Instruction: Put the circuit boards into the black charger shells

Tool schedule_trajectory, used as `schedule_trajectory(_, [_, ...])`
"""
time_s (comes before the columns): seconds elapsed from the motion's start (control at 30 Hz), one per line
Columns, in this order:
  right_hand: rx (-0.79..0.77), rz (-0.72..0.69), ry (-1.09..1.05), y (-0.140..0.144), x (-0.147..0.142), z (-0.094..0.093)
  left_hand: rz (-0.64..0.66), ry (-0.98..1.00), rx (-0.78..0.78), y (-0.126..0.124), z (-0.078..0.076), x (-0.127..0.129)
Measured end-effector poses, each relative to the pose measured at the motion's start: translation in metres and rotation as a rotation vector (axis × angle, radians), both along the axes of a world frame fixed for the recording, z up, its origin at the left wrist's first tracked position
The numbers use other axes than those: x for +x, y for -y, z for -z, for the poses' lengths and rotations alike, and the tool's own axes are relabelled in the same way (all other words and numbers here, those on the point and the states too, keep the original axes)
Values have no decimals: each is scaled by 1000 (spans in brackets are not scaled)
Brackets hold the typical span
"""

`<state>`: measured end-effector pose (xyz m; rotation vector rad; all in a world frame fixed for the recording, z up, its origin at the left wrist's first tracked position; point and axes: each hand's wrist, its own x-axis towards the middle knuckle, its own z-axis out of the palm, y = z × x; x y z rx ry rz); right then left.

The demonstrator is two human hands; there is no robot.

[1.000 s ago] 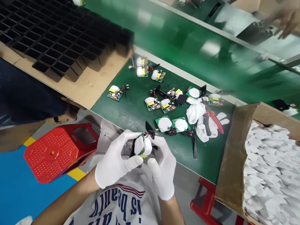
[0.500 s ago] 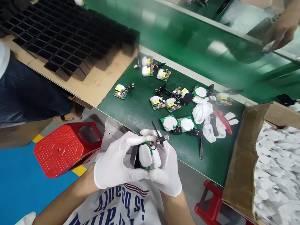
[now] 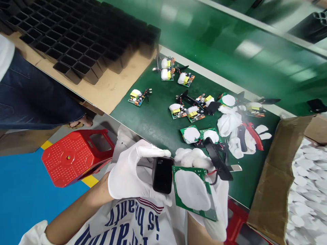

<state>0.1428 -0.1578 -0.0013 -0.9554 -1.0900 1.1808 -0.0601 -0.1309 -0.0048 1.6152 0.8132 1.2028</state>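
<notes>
White gloves cover both my hands. My left hand [image 3: 131, 172] is closed around a black rectangular housing [image 3: 162, 175], its hollow side facing up toward me. Beside it, my right hand [image 3: 217, 200] grips a green circuit board [image 3: 195, 194] with a large white pad on its face. Red and dark wires run from the board to a black plug piece [image 3: 217, 160] above it. The housing and the board are apart, a small gap between them. Several similar boards lie on the green bench beyond, among them a padded board [image 3: 191, 134] and a board with yellow parts [image 3: 137, 97].
Rows of black housings [image 3: 74, 51] stand on cardboard at the back left. Red-handled pliers [image 3: 252, 136] rest on white gloves at the right. A cardboard box [image 3: 274, 177] holds white pads. A red stool [image 3: 76, 153] and another person's leg [image 3: 38, 95] are at the left.
The board has come away from the housing, drawn out to the right by my right hand and turned pad side up. My left hand keeps the housing. The co-worker's hand at upper right has left view.
</notes>
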Motion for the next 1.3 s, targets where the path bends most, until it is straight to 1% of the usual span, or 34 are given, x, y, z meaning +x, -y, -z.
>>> schedule_trajectory(0.1, [7,-10,6,3,-4,-6,12,-32,72,-2,-1,-2])
schedule_trajectory(0.23, [12,-9,37,3,-5,-14,4,-104,119,-4,-3,-5])
schedule_trajectory(0.43, [89,0,76,0,-7,-24,-17,-180,132,-2,-5,-7])
schedule_trajectory(0.53, [87,-56,93,-4,-8,-27,-4,-182,134,-1,-6,-8])
schedule_trajectory(0.63, [102,-97,85,-9,-8,-28,21,-166,135,-1,-7,-10])
schedule_trajectory(0.93, [120,-48,149,-5,-6,-27,19,-179,108,1,-7,-11])
schedule_trajectory(1.07, [125,-35,214,-2,-4,-24,23,-177,116,0,-6,-11])
schedule_trajectory(1.3, [140,-67,236,-2,-4,-23,32,-146,131,-2,-2,-11])
